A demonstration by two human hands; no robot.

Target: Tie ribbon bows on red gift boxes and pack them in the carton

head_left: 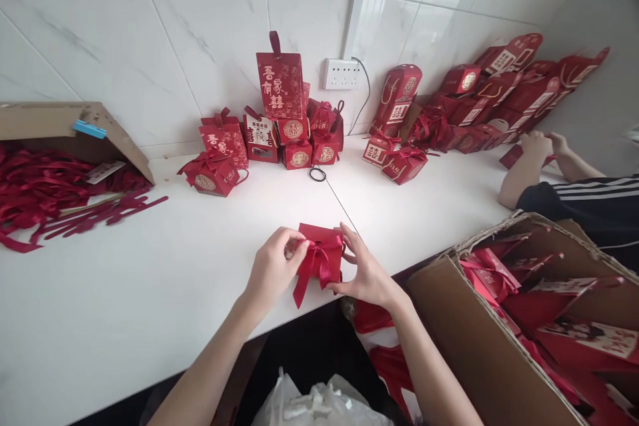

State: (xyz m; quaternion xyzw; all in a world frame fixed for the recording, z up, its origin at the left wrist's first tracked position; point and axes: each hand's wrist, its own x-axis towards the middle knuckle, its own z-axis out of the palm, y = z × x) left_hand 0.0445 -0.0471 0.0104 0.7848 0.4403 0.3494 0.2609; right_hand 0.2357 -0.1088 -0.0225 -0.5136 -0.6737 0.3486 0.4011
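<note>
A small red gift box (307, 231) sits near the front edge of the white table, with a red ribbon (325, 271) tied in a bow across its top. My left hand (273, 263) pinches the ribbon between thumb and fingers at the box's left side. On the other side my right hand (372, 274) grips the box, its fingers at the far right corner and its thumb at the near right one. The lower faces of the box are mostly hidden from above. One ribbon tail hangs down over the front.
Finished red boxes (299, 126) stand by the wall under a socket (344, 74). A carton of ribbons (44, 186) lies left. At right, a carton (449, 313) holds red boxes; beyond it a co-worker's hands (542, 146) handle something red. A black cord ring (317, 175) lies mid-table.
</note>
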